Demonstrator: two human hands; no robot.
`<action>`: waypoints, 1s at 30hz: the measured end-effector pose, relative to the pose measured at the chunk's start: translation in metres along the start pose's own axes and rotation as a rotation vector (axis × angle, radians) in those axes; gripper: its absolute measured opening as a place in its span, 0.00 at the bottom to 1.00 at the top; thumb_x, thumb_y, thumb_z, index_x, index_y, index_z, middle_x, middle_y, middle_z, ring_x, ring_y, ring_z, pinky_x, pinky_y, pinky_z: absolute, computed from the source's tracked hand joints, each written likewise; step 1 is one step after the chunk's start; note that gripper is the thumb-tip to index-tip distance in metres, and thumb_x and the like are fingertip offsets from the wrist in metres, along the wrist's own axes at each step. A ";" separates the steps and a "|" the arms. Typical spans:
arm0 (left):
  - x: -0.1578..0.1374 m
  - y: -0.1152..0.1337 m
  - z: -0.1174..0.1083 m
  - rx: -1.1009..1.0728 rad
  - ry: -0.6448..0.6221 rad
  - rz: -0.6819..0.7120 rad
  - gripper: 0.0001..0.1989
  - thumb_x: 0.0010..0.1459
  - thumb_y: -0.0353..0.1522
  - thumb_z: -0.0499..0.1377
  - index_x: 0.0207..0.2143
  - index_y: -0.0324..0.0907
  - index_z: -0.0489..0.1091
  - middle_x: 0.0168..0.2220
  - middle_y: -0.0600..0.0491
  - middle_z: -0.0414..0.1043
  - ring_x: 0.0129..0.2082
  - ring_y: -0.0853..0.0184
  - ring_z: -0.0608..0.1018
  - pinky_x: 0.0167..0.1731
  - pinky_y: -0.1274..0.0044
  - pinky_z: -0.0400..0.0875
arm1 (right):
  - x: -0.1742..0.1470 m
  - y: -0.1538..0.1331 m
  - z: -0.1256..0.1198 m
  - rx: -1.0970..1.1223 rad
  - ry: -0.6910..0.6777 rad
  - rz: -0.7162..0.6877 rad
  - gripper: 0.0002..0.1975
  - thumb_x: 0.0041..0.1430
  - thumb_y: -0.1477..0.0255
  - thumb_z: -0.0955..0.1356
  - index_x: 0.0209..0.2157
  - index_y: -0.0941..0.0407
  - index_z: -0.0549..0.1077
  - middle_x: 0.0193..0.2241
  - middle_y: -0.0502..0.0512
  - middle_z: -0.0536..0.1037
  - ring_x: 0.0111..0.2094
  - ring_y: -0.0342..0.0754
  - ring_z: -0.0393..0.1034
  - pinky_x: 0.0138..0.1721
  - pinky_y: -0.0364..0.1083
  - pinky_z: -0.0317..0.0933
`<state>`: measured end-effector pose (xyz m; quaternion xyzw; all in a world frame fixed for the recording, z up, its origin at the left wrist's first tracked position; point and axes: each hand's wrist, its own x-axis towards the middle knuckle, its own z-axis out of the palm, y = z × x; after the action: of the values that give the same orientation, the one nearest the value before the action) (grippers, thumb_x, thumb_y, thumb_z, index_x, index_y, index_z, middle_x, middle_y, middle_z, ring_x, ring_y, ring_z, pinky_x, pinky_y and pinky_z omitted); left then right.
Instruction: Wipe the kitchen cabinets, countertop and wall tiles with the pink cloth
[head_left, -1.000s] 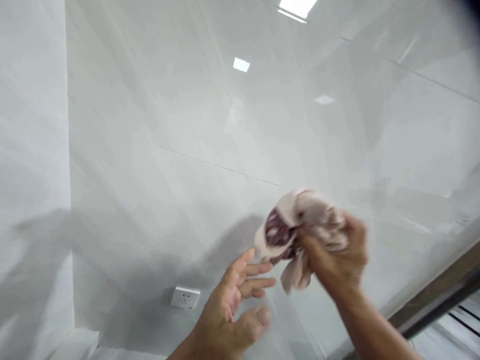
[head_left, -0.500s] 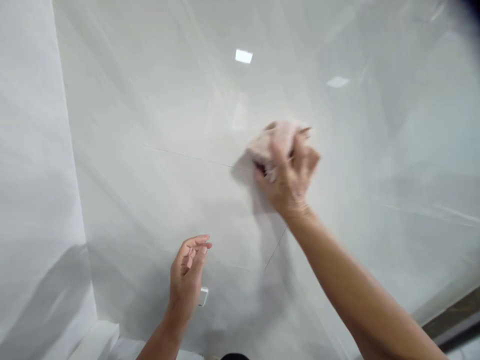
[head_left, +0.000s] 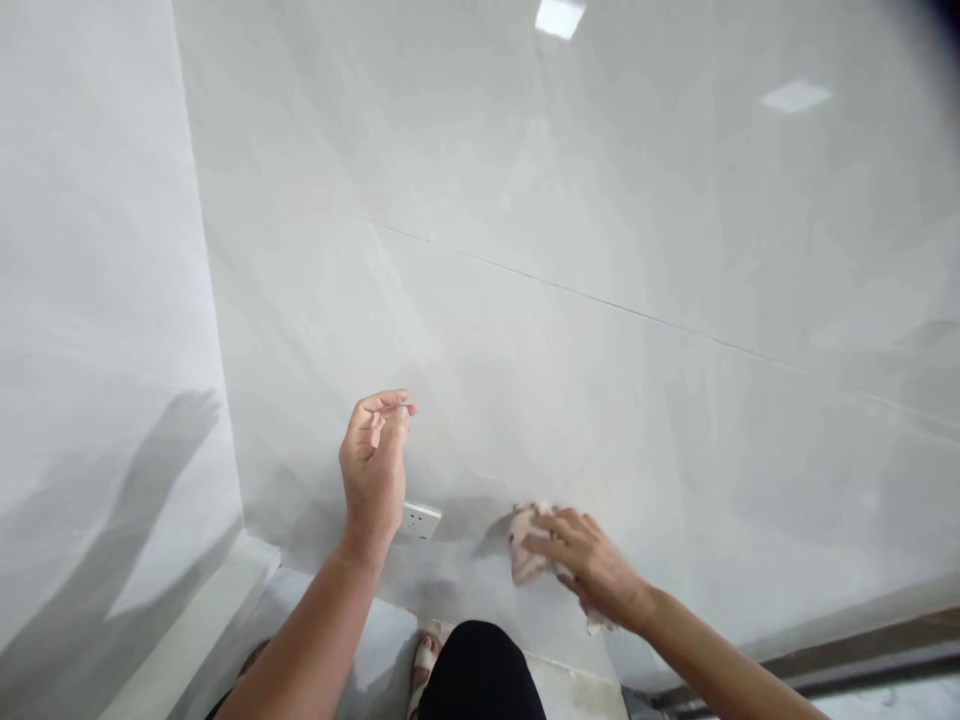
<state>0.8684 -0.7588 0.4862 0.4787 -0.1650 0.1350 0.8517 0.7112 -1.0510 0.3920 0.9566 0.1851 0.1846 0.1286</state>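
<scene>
My right hand [head_left: 600,568] presses a pale pink cloth [head_left: 528,548] against the lower part of a glossy light-grey wall [head_left: 487,350]. Its fingers lie over the cloth, and a loose end of the cloth hangs below the palm. My left hand [head_left: 373,465] is raised in front of the same wall, to the left, with its fingers loosely curved and the thumb near the fingertips. Nothing shows in it. Just beside its wrist, partly covered, is a white wall socket [head_left: 421,520].
A white side wall [head_left: 97,250] meets the grey wall at a corner on the left, with a pale ledge [head_left: 202,625] at its foot. My black-clad knee [head_left: 480,675] and a sandalled foot [head_left: 425,655] are at the bottom. A dark strip [head_left: 862,650] runs along the lower right.
My right hand has moved the cloth down the wall, from the middle to low near the socket. The view has tilted downward, bringing knee and foot in. My left hand keeps its pose.
</scene>
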 end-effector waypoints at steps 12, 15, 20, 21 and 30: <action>0.013 -0.047 -0.002 0.305 -0.259 0.007 0.20 0.63 0.39 0.59 0.56 0.46 0.68 0.58 0.45 0.68 0.53 0.61 0.73 0.47 0.73 0.70 | 0.141 -0.002 -0.031 -0.271 0.696 0.132 0.30 0.62 0.74 0.70 0.62 0.36 0.65 0.62 0.53 0.66 0.58 0.57 0.59 0.55 0.59 0.56; 0.025 -0.064 -0.011 0.322 -0.163 -0.008 0.20 0.63 0.39 0.59 0.56 0.44 0.67 0.55 0.44 0.67 0.49 0.64 0.74 0.47 0.73 0.71 | 0.121 -0.023 0.045 -0.114 0.419 -0.032 0.29 0.64 0.77 0.67 0.59 0.32 0.66 0.57 0.49 0.71 0.53 0.53 0.63 0.52 0.57 0.57; 0.024 -0.079 -0.023 0.340 -0.160 -0.023 0.17 0.62 0.36 0.59 0.52 0.42 0.69 0.51 0.44 0.68 0.46 0.65 0.73 0.45 0.75 0.70 | 0.036 -0.045 0.131 0.144 -0.154 -0.087 0.22 0.61 0.81 0.66 0.50 0.42 0.77 0.56 0.53 0.74 0.52 0.52 0.66 0.50 0.55 0.61; 0.020 -0.082 -0.025 0.349 -0.165 -0.036 0.16 0.62 0.36 0.59 0.51 0.41 0.70 0.50 0.44 0.68 0.45 0.65 0.73 0.44 0.75 0.70 | 0.018 -0.046 0.137 0.169 -0.224 -0.057 0.19 0.59 0.81 0.67 0.46 0.45 0.79 0.55 0.54 0.75 0.52 0.52 0.66 0.50 0.55 0.62; -0.045 -0.099 0.008 0.088 -0.750 -0.515 0.20 0.56 0.37 0.65 0.50 0.40 0.71 0.50 0.45 0.72 0.48 0.62 0.75 0.51 0.70 0.68 | -0.011 -0.064 0.040 0.545 0.279 0.470 0.21 0.57 0.74 0.65 0.53 0.51 0.73 0.53 0.60 0.69 0.56 0.57 0.63 0.55 0.61 0.64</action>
<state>0.8647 -0.8191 0.3952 0.5557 -0.3317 -0.2567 0.7179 0.6979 -1.0054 0.3323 0.9378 0.0188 0.2815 -0.2024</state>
